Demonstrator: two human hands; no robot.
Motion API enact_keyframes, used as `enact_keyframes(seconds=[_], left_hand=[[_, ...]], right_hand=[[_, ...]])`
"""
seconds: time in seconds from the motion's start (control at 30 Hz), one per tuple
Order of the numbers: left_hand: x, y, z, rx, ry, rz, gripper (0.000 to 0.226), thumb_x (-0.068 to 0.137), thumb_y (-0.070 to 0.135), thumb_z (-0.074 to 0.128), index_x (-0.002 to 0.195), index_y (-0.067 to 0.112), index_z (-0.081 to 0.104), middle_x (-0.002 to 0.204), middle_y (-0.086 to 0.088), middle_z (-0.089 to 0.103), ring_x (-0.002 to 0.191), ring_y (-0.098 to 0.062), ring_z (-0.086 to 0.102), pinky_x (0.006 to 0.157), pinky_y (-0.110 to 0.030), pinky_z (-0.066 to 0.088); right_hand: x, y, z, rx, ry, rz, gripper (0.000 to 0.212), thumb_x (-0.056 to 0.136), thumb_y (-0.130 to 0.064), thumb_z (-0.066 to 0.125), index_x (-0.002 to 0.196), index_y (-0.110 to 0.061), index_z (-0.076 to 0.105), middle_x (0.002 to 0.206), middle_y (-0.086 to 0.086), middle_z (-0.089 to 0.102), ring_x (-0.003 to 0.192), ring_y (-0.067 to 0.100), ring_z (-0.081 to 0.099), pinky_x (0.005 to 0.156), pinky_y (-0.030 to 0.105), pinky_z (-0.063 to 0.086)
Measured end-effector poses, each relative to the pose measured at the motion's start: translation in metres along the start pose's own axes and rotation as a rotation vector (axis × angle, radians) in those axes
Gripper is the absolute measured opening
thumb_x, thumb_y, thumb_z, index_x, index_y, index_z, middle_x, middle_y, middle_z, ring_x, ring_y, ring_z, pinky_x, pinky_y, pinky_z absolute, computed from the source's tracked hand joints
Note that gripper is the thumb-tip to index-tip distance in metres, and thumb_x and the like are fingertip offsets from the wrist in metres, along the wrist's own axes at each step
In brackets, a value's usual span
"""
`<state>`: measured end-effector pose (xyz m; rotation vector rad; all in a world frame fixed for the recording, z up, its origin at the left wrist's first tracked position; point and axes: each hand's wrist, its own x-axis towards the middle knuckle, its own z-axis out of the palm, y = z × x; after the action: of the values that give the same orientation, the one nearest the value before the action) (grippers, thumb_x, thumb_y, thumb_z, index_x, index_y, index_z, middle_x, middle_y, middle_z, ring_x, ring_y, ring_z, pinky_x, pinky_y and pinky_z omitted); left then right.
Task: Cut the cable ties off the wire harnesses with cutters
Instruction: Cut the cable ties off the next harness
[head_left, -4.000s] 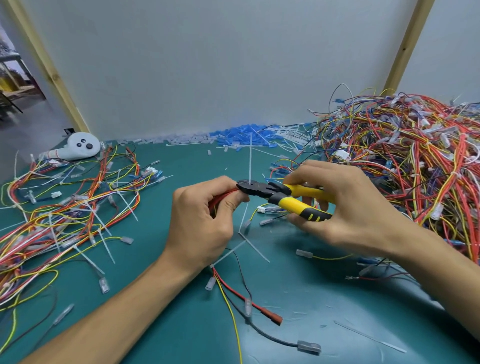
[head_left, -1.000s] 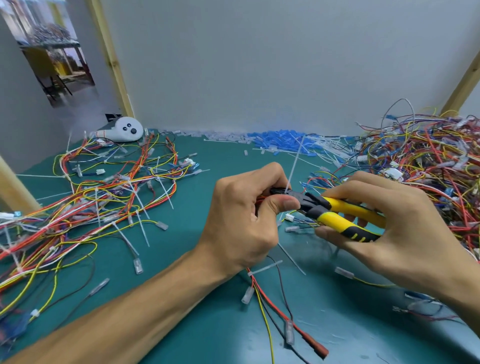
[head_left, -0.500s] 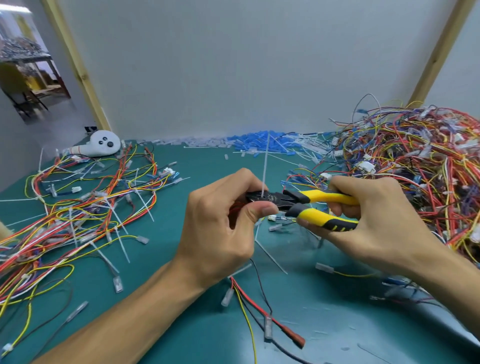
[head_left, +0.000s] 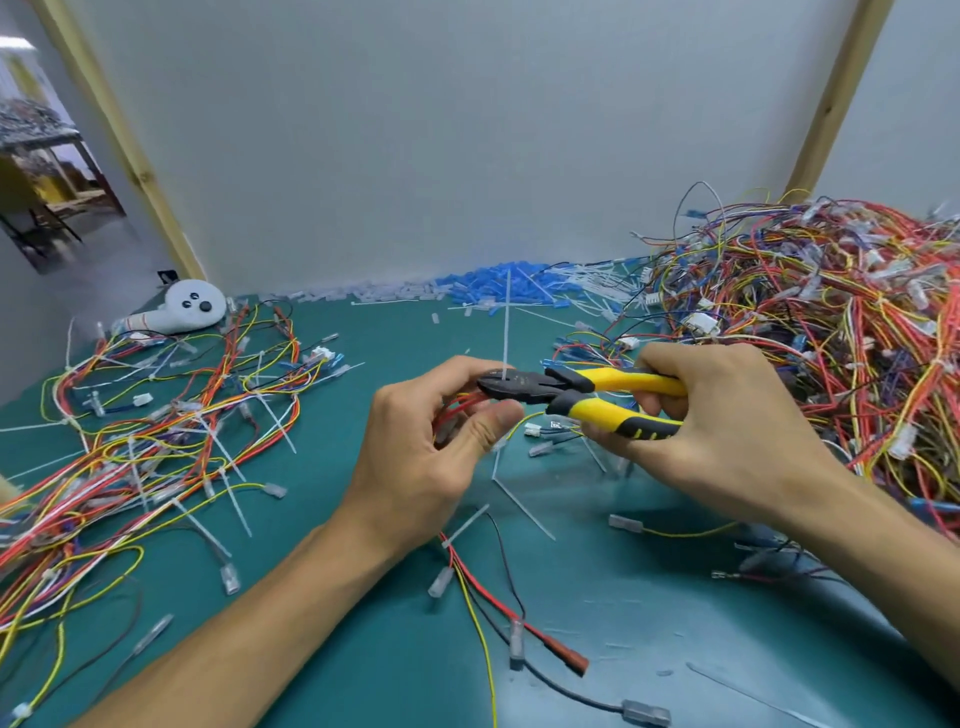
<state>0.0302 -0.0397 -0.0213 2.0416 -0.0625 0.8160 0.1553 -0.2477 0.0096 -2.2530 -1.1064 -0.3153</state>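
Gripping the cutters (head_left: 571, 392) by their yellow rubber handles, the right hand (head_left: 727, 436) had every finger curled round them. The left hand (head_left: 415, 457) pinched a thin red harness (head_left: 457, 408) between thumb and bent fingers, held up against the dark steel jaws, where a stiff white tie (head_left: 505, 322) stood straight up. Underneath lay a smooth green mat (head_left: 363, 649), a tangled wire heap (head_left: 831, 322) at right and a grey wall (head_left: 415, 130) behind.

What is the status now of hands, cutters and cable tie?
Hands: left hand pinches red harness wires, right hand grips cutters. Cutter tips at upright white cable tie. Nothing blocks them.
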Motion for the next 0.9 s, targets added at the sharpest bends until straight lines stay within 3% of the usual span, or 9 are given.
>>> enact_keyframes(seconds=[0.1,0.2,0.33,0.5,0.7,0.9], left_hand=[[0.001,-0.005,0.0,0.045,-0.015,-0.005,0.015,0.095,0.027,0.066,0.094,0.015,0.076,0.059,0.003,0.057,0.052,-0.006,0.041,0.053,-0.019,0.03],[0.001,-0.007,-0.001,0.058,-0.011,0.003,0.016,0.097,0.025,0.064,0.098,0.013,0.075,0.06,0.006,0.056,0.05,-0.004,0.042,0.053,-0.015,0.03],[0.004,-0.01,-0.001,-0.059,0.067,-0.066,0.018,0.099,0.026,0.06,0.1,0.014,0.074,0.061,0.003,0.055,0.048,-0.005,0.043,0.05,-0.014,0.032],[0.003,-0.007,-0.001,0.068,0.12,0.015,0.016,0.099,0.023,0.059,0.088,0.015,0.068,0.058,0.005,0.051,0.048,-0.008,0.041,0.051,-0.02,0.029],[0.002,-0.002,-0.001,0.171,0.192,0.084,0.013,0.096,0.011,0.063,0.084,0.01,0.069,0.057,0.004,0.051,0.051,-0.012,0.045,0.053,-0.017,0.03],[0.001,0.003,-0.001,0.19,0.193,0.102,0.013,0.094,0.007,0.064,0.082,0.009,0.069,0.055,0.001,0.051,0.051,-0.014,0.045,0.052,-0.02,0.031]], right_hand=[[0.0,0.001,-0.002,-0.002,-0.008,0.016,0.054,0.073,-0.057,0.083,0.063,-0.019,0.047,0.051,-0.002,0.046,0.052,0.023,0.044,0.052,0.039,0.037],[0.001,0.003,-0.001,0.049,-0.038,0.085,0.06,0.07,-0.067,0.081,0.063,-0.017,0.048,0.054,-0.003,0.045,0.055,0.022,0.043,0.054,0.04,0.037],[0.004,0.003,0.0,0.146,-0.161,0.22,0.071,0.059,-0.087,0.061,0.073,-0.017,0.063,0.06,-0.001,0.054,0.059,0.022,0.047,0.061,0.042,0.04],[-0.001,0.001,-0.002,0.209,-0.235,0.14,0.065,0.066,-0.088,0.061,0.098,-0.032,0.058,0.088,0.0,0.072,0.081,0.025,0.065,0.08,0.049,0.056],[0.0,0.002,0.0,0.131,-0.14,0.011,0.059,0.073,-0.083,0.059,0.103,-0.033,0.057,0.092,-0.008,0.065,0.085,0.016,0.06,0.077,0.046,0.052],[0.001,0.005,0.002,0.068,-0.088,-0.051,0.056,0.074,-0.08,0.061,0.111,-0.039,0.052,0.092,-0.014,0.056,0.084,0.002,0.053,0.072,0.035,0.042]])
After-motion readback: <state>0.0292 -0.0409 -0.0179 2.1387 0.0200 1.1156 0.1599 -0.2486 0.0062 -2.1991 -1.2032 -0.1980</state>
